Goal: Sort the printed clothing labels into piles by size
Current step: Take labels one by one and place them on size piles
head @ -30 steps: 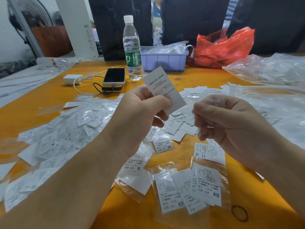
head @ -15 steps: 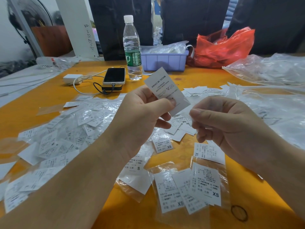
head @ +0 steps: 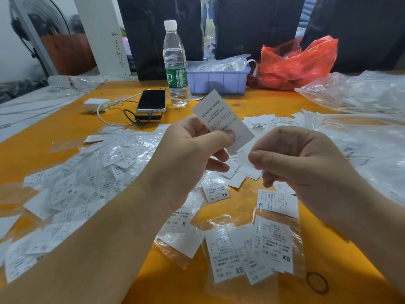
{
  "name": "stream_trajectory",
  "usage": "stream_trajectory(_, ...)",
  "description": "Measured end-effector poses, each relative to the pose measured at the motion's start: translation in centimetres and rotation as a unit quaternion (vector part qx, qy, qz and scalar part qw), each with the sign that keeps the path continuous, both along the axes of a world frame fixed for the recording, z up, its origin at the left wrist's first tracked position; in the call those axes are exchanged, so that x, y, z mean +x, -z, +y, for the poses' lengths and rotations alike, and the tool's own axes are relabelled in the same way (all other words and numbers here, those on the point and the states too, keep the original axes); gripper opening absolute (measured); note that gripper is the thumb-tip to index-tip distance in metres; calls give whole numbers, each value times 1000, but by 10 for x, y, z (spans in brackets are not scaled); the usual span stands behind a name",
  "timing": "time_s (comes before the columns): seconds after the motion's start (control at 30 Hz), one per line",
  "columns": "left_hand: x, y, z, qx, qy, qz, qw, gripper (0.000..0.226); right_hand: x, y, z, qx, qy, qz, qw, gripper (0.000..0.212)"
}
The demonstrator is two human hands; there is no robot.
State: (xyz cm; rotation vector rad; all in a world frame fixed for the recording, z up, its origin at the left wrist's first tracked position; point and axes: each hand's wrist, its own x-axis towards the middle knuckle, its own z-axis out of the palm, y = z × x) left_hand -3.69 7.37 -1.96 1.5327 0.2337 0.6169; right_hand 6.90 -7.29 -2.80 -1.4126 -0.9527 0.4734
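- Even, bright overhead light on the orange wooden surface; shadows are soft and faint.
- White glare glints off the crinkled clear plastic bags.
- Near forearms look soft and stretched.
- Wide-angle bending tilts the white pillar at the edge.

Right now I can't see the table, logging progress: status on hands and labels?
Left hand pinching one label, MADE IN CHINA side up. Right hand curled; contents unclear. XS pile near edge. Nothing blocking.
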Motion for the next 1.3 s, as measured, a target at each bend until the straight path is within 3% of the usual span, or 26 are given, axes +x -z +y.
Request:
stream_trajectory(0.33,0,1,-3,11,-6,11,1000,13,0,4,1,2,12,-74,997,6)
stream_trajectory(0.63,0,4,-4,21,33,58,998,20,-2,3,1,-2,-3,-58,998,19)
stream_trajectory(0.83,0,4,-4,35,36,74,996,21,-2,4,1,6,-7,-43,999,17)
stream_trajectory(1.07,-2,-4,0,-19,16,31,999,17,-1,3,0,-2,-4,-35,999,5)
stream_trajectory(1.13,-3,-3,2,5,-5,27,1000,27,-1,2,1,0,-4,-30,1000,6)
stream_trajectory(1.3,-5,-1,-2,117,-14,43,992,14,-1,0,0,11,-1,-14,1000,10)
